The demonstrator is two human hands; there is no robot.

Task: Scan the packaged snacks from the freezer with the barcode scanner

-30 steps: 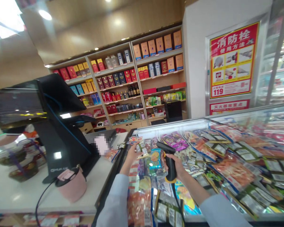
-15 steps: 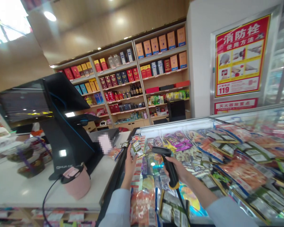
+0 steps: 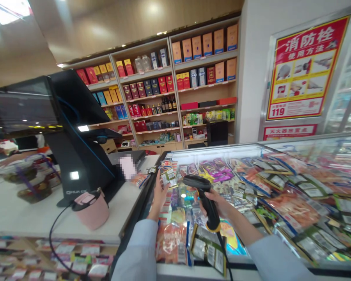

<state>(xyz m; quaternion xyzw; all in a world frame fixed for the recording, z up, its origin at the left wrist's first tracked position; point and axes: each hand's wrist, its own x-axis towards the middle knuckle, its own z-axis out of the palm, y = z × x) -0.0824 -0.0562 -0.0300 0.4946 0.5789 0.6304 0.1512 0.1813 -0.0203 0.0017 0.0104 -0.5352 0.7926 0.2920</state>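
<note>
In my left hand (image 3: 158, 197), at the edge of the glass-topped case (image 3: 236, 151), is a small snack packet (image 3: 168, 176) with a white barcode label turned up. The fingers stand behind its left edge, and part of the grip is hidden. My right hand (image 3: 218, 203) is closed around the handle of a black barcode scanner (image 3: 206, 195) with a yellow base. Its head points left, towards the packet, without touching it. A black cable (image 3: 226, 253) hangs down from the handle. Bagged snacks (image 3: 175, 242) lie below both hands.
On the white counter (image 3: 117, 218) at left stand a black checkout terminal (image 3: 84, 168), a pink bucket-shaped holder (image 3: 92, 210) and tied jars (image 3: 35, 187). Shelves (image 3: 149, 105) of boxes and bottles line the back wall. A red fire-hydrant sign (image 3: 307, 70) hangs at right.
The view has shifted slightly, so the counter and case sit higher in it. The scanner has moved a little left, nearer the packet. Both grips look the same.
</note>
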